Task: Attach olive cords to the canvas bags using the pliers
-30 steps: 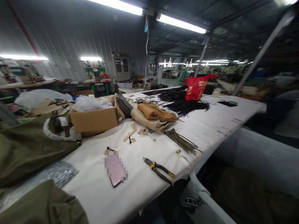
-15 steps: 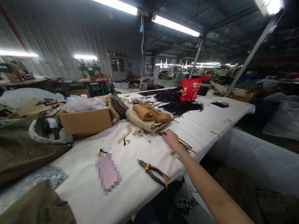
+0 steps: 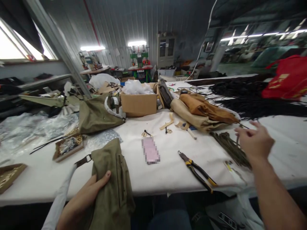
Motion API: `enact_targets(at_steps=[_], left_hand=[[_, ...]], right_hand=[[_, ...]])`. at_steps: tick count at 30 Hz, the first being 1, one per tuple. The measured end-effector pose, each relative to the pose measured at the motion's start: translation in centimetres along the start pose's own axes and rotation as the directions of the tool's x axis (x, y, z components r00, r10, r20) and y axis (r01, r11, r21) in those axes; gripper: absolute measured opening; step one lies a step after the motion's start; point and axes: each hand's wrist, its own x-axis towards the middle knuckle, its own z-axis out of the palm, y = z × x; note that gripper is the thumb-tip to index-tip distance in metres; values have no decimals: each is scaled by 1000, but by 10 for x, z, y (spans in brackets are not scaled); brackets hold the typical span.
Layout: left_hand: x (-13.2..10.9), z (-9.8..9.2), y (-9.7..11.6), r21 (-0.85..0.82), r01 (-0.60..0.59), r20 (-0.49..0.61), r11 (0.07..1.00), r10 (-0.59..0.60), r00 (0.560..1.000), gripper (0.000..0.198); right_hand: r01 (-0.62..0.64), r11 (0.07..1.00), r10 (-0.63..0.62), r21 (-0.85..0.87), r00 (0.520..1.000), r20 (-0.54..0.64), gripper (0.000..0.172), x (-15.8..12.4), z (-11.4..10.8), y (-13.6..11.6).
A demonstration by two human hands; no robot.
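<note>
My left hand (image 3: 96,188) grips an olive-green canvas bag (image 3: 110,182) at the table's front edge, thumb on top and fingers hidden behind the cloth. The bag has a zipped slit, and a pale wrapped strap (image 3: 62,191) joins it at a metal ring. On the other side, my right hand (image 3: 254,140) is raised over a bundle of olive cords (image 3: 227,145). Its thumb and index finger are pinched together, and a thin cord appears to hang from them; blur hides the detail. Yellow-and-black pliers (image 3: 196,171) lie between the hands, beside a blurred pink rectangle (image 3: 150,150).
Folded tan and brown cloth (image 3: 206,111) lies across the table behind the cords. Farther back stand a cardboard box (image 3: 139,103) and another olive bag (image 3: 100,115). Small trays of metal parts (image 3: 68,147) are at left. Black cords (image 3: 259,107) and a red bag (image 3: 287,80) lie at right.
The view has swung left. My right hand has lifted off the end of the cord bundle. My left hand has come into view, holding the olive bag.
</note>
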Motion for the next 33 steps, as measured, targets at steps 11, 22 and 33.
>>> enact_targets(at_steps=[11, 22, 33], left_hand=[[5, -2, -2, 22, -15, 46, 1000, 14, 999, 75], [8, -14, -6, -97, 26, 139, 995, -12, 990, 62], [-5, 4, 0, 165, -243, 91, 956, 231, 969, 69]], right_hand=[[-333, 300, 21, 894, 939, 343, 55, -136, -11, -84], [-771, 330, -64, 545, 558, 827, 41, -341, 76, -174], [-871, 257, -158, 418, 388, 908, 52, -362, 82, -201]])
